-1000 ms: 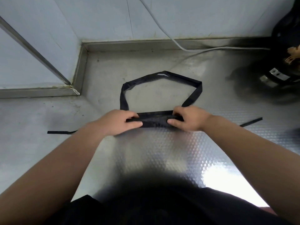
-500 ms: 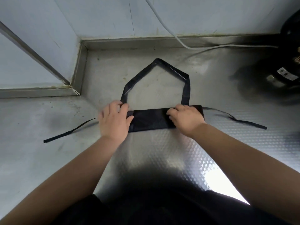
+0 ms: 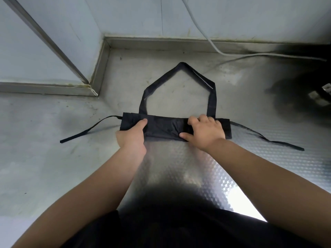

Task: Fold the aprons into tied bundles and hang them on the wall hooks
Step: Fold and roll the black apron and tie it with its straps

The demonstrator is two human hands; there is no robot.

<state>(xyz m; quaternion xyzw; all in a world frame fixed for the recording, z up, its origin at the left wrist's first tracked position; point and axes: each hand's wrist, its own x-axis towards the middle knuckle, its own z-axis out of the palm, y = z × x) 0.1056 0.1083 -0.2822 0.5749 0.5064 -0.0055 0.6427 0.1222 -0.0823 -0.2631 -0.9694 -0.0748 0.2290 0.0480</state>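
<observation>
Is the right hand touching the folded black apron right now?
Touching. Head view shows the right hand with fingertips and thumb on the folded apron, no gap.

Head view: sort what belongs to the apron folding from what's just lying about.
Job: apron, neck loop, left tie, right tie, left hand, right hand.
Lying about: cable, dark object far right.

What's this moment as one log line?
stage: folding; black folded apron on metal counter; left hand grips left end; right hand holds right part; ties loose
</observation>
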